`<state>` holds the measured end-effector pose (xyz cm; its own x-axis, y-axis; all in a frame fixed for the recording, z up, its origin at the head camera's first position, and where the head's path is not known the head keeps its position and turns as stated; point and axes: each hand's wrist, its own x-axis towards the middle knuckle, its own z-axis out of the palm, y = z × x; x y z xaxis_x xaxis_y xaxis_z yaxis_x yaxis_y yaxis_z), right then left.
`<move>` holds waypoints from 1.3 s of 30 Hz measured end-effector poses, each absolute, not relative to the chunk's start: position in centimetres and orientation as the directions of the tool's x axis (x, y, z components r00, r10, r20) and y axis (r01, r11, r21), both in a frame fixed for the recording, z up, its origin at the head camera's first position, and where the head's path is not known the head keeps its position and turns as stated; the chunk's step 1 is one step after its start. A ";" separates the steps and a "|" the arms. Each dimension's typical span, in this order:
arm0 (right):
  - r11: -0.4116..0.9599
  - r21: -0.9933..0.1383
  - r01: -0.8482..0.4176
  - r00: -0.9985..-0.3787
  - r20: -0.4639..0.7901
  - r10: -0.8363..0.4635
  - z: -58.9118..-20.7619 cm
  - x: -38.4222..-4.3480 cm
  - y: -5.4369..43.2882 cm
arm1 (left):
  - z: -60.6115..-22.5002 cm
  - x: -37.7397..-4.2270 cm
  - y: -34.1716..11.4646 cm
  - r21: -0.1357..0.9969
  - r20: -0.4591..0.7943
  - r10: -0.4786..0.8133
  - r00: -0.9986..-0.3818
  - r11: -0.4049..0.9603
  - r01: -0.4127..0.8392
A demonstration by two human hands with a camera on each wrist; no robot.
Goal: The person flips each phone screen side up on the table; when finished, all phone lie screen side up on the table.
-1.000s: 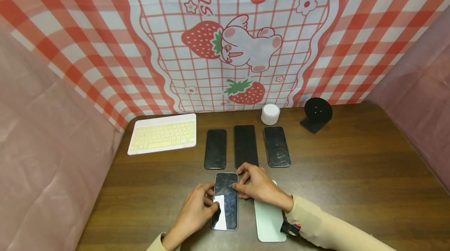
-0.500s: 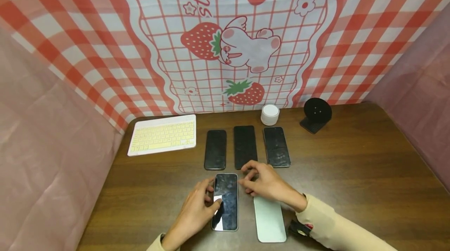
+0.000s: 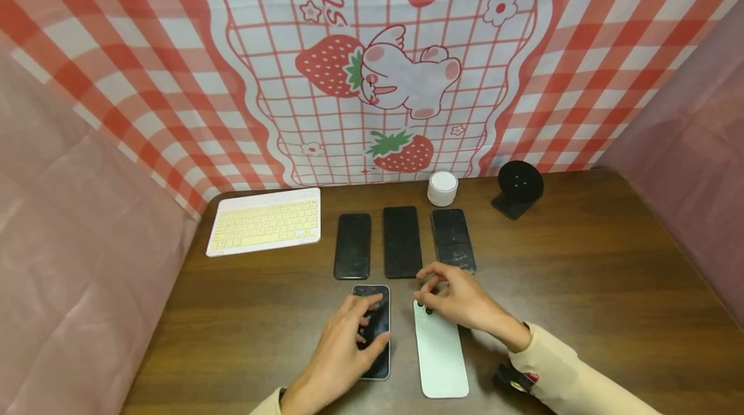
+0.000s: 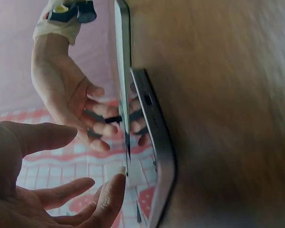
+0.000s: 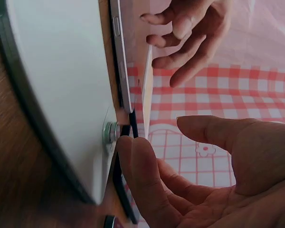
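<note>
A phone with a dark, glossy screen lies face up near the front of the table, and my left hand is over it with fingers spread. In the left wrist view, a gap shows between that hand's fingers and the phone's edge. To its right lies a mint-green phone, back side up, with its camera lenses at the far end. My right hand is over that end, fingers loosely bent and gripping nothing; whether a fingertip touches the lenses I cannot tell.
Behind the hands lie a left black phone, a middle one and a right one. A white keyboard is at back left. At the back stand a white cylinder and a black round-headed stand.
My right hand has left the dark-screened phone's edge and moved right, over the mint-green phone's camera end. My left hand has shifted from the phone's left edge to above its screen.
</note>
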<state>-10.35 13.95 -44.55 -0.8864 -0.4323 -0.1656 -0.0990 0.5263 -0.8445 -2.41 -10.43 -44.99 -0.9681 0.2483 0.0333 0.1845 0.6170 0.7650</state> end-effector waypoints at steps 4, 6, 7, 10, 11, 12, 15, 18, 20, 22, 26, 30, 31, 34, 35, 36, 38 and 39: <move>0.508 -0.854 -0.108 -0.890 -0.145 -0.432 -44.9 -10.3 15.1 | -45.1 -2.0 -9.5 0.766 0.017 0.313 -0.949 0.606 0.213; 0.494 -0.863 -0.107 -0.890 -0.138 -0.434 -45.1 -10.3 15.6 | -45.2 -1.9 -9.1 0.762 0.011 0.343 -0.939 0.606 0.230; 0.484 -0.869 -0.104 -0.889 -0.137 -0.437 -45.2 -10.3 15.8 | -45.2 -1.8 -8.8 0.761 0.009 0.356 -0.934 0.604 0.238; 0.469 -0.879 -0.089 -0.891 -0.140 -0.432 -45.5 -10.3 16.4 | -45.2 -1.6 -8.2 0.750 0.010 0.396 -0.918 0.605 0.269; 0.469 -0.879 -0.086 -0.892 -0.141 -0.429 -45.6 -10.2 16.6 | -45.2 -1.5 -7.9 0.743 0.005 0.408 -0.913 0.609 0.276; 0.471 -0.878 -0.085 -0.894 -0.141 -0.425 -45.7 -10.2 16.8 | -45.2 -1.5 -7.7 0.732 0.003 0.420 -0.907 0.618 0.288; 0.478 -0.874 -0.083 -0.900 -0.140 -0.413 -45.9 -10.2 17.3 | -45.2 -1.2 -6.7 0.675 -0.019 0.454 -0.891 0.663 0.324; 0.477 -0.874 -0.094 -0.898 -0.132 -0.419 -46.2 -10.1 17.7 | -45.3 -0.8 -5.7 0.599 -0.045 0.478 -0.877 0.716 0.359; 0.474 -0.875 -0.103 -0.896 -0.126 -0.427 -46.4 -10.1 17.8 | -45.4 -0.5 -5.1 0.552 -0.054 0.490 -0.870 0.741 0.383; 0.469 -0.877 -0.104 -0.893 -0.125 -0.433 -46.6 -10.0 17.9 | -45.5 -0.2 -4.5 0.513 -0.055 0.498 -0.865 0.758 0.403; 0.470 -0.877 -0.102 -0.890 -0.131 -0.436 -46.9 -10.0 18.0 | -45.6 0.1 -3.5 0.439 -0.055 0.503 -0.862 0.788 0.431; 0.477 -0.871 -0.119 -0.891 -0.117 -0.438 -47.0 -10.2 18.0 | -45.5 0.2 -2.6 0.378 -0.093 0.496 -0.863 0.819 0.431; 0.479 -0.869 -0.126 -0.892 -0.113 -0.438 -47.0 -10.2 18.1 | -45.5 0.2 -2.4 0.363 -0.099 0.498 -0.862 0.824 0.434; 0.498 -0.854 -0.152 -0.892 -0.099 -0.441 -47.0 -10.3 18.1 | -45.5 0.2 -1.7 0.297 -0.092 0.506 -0.858 0.836 0.461; 0.507 -0.847 -0.163 -0.892 -0.092 -0.442 -47.0 -10.3 18.1 | -45.5 0.2 -1.4 0.272 -0.088 0.510 -0.856 0.839 0.472; 0.516 -0.839 -0.174 -0.893 -0.086 -0.441 -47.0 -10.3 18.1 | -45.6 0.2 -1.2 0.242 -0.080 0.515 -0.853 0.841 0.485; 0.532 -0.824 -0.193 -0.895 -0.074 -0.439 -46.9 -10.3 18.0 | -45.7 0.3 -0.8 0.190 -0.071 0.516 -0.853 0.847 0.497; 0.536 -0.820 -0.201 -0.896 -0.067 -0.439 -46.9 -10.3 18.0 | -45.7 0.3 -0.6 0.162 -0.065 0.519 -0.853 0.848 0.504</move>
<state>-10.33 18.02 -46.90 -0.8957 -0.4395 -0.0674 -0.2012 0.5359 -0.8200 0.26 -0.56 -45.73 -0.8525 0.5186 -0.0651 0.5038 0.8485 0.1623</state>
